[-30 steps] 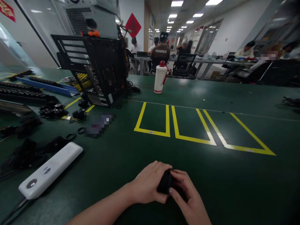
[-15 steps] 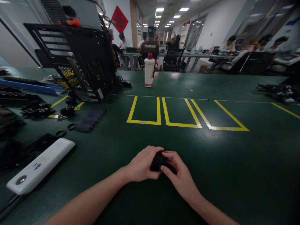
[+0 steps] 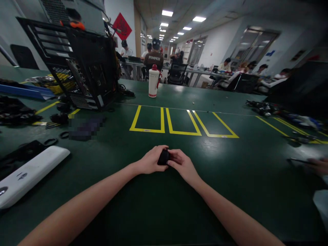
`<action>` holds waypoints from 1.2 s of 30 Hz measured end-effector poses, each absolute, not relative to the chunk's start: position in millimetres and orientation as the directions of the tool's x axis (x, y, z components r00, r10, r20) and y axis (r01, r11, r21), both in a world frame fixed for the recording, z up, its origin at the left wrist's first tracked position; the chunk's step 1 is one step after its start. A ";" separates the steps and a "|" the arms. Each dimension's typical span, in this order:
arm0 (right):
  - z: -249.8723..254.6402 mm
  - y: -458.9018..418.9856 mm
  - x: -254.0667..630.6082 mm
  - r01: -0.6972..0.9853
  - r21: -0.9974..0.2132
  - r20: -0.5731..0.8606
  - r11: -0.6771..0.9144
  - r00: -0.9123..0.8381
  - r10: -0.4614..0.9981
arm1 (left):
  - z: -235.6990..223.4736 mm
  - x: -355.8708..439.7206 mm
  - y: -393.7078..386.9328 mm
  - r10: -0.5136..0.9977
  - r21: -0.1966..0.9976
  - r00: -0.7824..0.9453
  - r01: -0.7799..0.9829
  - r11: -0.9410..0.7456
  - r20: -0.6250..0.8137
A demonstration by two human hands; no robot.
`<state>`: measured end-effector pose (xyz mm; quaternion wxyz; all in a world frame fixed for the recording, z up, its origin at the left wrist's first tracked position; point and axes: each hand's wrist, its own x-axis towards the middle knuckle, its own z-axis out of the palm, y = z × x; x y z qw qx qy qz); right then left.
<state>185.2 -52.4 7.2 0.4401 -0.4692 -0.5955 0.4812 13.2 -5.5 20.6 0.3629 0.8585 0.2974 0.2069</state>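
A small black object, its exact kind unclear, is held between my two hands just above or on the green table. My left hand is closed around its left side, thumb below and fingers over the top. From the right, my right hand grips it with bent fingertips and thumb, which hide its far end. Beyond the hands, three yellow tape outlines mark the table.
A white bottle with a red cap stands further back. To the left are a black computer case, a white power strip and dark parts. At the right edge, another person's hand is near a thin dark tool.
The view has swung to the right, so another person's hand and more items show at the right edge. Both my hands still hold the black object; the right fingers have closed in nearer to it.
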 end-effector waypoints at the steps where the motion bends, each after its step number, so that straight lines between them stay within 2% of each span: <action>1: 5.3 -52.3 185.2 0.133 -0.985 0.089 0.111 -0.160 0.983 | 19.0 14.3 -4.4 0.657 0.742 0.740 0.357 -0.567 0.146; 4: 0.2 -50.3 185.9 0.120 -0.983 0.122 0.137 -0.124 0.985 | 13.0 19.5 -1.1 0.671 0.716 0.718 0.370 -0.592 0.184; 9: -1.6 -49.7 187.2 0.054 -0.985 0.151 0.161 -0.158 0.976 | 3.3 25.0 -1.1 0.693 0.678 0.676 0.389 -0.624 0.250; 15: -7.2 -53.6 185.7 0.063 -0.970 0.230 0.235 -0.083 0.970 | -4.6 25.1 -9.8 0.686 0.595 0.648 0.420 -0.685 0.332; 23: -9.1 -60.1 187.1 0.012 -0.961 0.265 0.275 -0.232 0.936 | -3.0 20.3 -27.4 0.616 0.441 0.650 0.440 -0.782 0.445; 28: -2.8 -65.5 188.1 -0.006 -0.974 0.216 0.224 -0.296 0.930 | 0.7 13.5 -33.9 0.579 0.406 0.679 0.422 -0.811 0.452; 36: -2.8 -64.8 187.5 0.051 -0.974 0.207 0.222 -0.209 0.956 | -1.3 15.4 -32.6 0.581 0.413 0.675 0.418 -0.809 0.454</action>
